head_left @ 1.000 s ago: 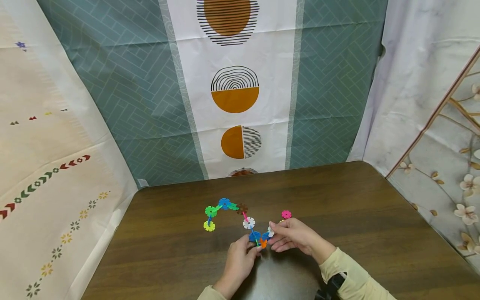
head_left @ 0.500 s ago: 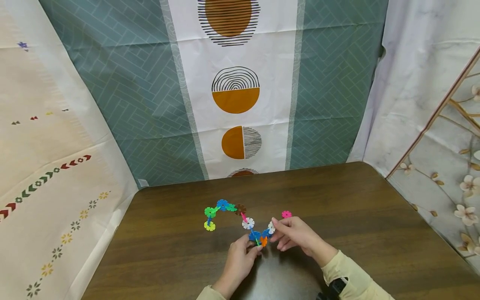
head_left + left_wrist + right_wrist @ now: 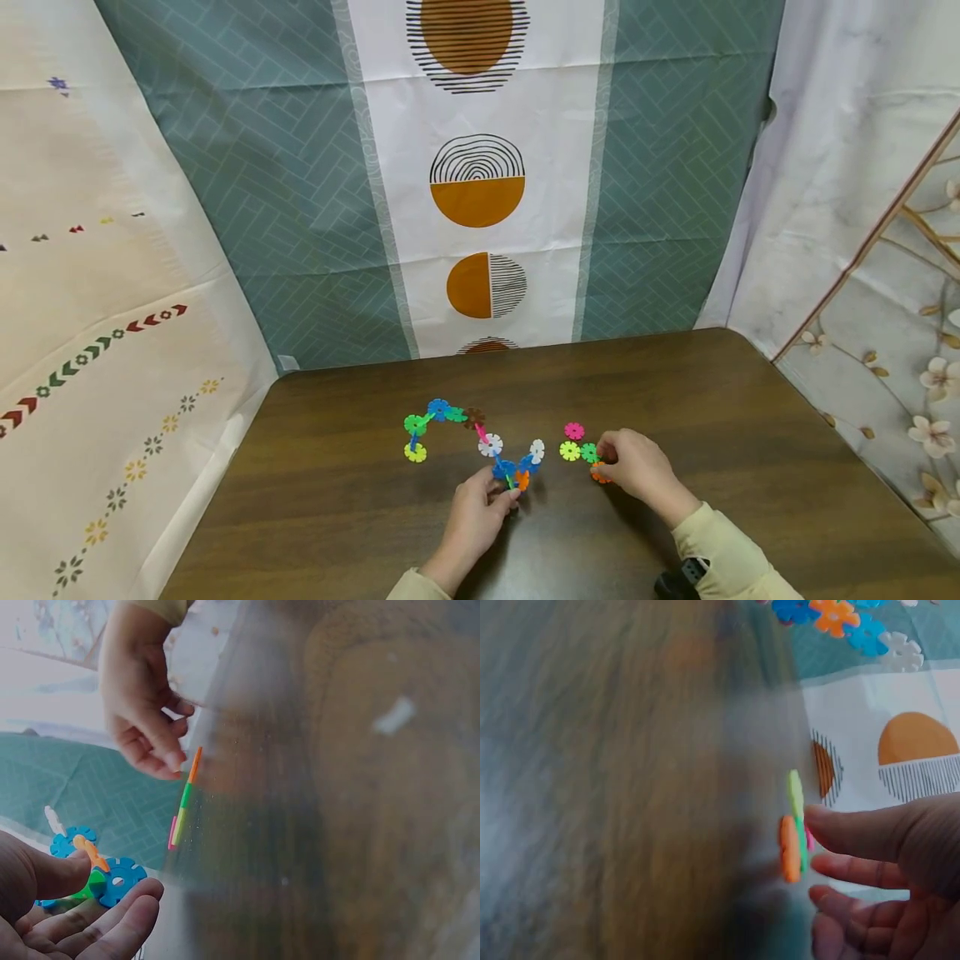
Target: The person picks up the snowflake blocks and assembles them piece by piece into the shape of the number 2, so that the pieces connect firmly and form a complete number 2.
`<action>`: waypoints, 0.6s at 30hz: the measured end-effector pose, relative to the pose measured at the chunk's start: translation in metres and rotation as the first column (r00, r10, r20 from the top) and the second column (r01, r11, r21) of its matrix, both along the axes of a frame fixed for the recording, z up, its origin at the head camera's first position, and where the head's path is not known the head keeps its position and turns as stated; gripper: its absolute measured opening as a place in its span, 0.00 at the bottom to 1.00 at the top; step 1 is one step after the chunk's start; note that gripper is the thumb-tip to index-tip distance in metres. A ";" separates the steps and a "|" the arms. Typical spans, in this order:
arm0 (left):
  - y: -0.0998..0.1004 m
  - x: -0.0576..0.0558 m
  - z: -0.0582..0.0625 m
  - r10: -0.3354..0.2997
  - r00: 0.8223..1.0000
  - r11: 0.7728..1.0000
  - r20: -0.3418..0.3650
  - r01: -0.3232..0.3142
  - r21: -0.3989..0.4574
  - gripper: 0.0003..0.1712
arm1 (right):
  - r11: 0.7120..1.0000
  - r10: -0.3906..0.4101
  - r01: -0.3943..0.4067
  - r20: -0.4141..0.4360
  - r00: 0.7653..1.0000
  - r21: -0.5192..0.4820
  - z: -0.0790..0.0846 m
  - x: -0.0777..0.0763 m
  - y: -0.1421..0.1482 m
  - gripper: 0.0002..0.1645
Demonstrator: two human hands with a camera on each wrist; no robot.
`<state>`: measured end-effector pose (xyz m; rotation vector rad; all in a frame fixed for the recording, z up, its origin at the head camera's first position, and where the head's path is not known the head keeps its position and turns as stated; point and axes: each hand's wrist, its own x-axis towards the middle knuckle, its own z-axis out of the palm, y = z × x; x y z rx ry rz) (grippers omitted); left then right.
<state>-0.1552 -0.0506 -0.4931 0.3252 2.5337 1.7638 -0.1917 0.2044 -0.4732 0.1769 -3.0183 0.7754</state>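
My left hand (image 3: pixel 474 515) pinches one end of a chain of interlocking plastic snowflake discs between thumb and fingers. At that end are blue discs (image 3: pixel 120 882), a green one (image 3: pixel 93 886), an orange one (image 3: pixel 91 853) and a white disc (image 3: pixel 537 452). The chain runs back and left through a brown disc (image 3: pixel 473 417) to a yellow disc (image 3: pixel 416 452). My right hand (image 3: pixel 643 471) is just over the loose discs, thumb and fingers apart, its fingertips at an orange disc (image 3: pixel 600 473). Beside that lie a green disc (image 3: pixel 589 452), a yellow disc (image 3: pixel 570 451) and a pink disc (image 3: pixel 574 431).
The brown wooden table (image 3: pixel 337 517) extends around both hands. A patterned cloth (image 3: pixel 300 208) hangs behind its far edge, with pale printed cloths (image 3: pixel 847 250) on either side. My right wrist carries a black strap (image 3: pixel 693 570).
My right hand has left the white disc on the chain and moved right to the loose discs, which now show. My left hand still holds the chain, which has shifted slightly left.
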 end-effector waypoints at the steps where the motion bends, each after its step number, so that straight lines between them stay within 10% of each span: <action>1: 0.000 0.000 0.000 -0.002 1.000 1.000 0.002 0.002 0.001 0.06 | 1.000 -0.002 0.002 0.008 1.000 0.024 -0.001 0.001 0.002 0.16; 11: -0.001 -0.003 -0.002 -0.016 1.000 1.000 -0.011 0.016 0.018 0.05 | 1.000 -0.009 0.009 -0.004 1.000 0.023 -0.007 -0.002 0.003 0.23; 18: -0.002 -0.004 -0.003 -0.015 1.000 1.000 0.007 0.015 0.014 0.06 | 0.953 0.042 -0.042 -0.006 0.999 -0.301 0.000 -0.006 -0.008 0.11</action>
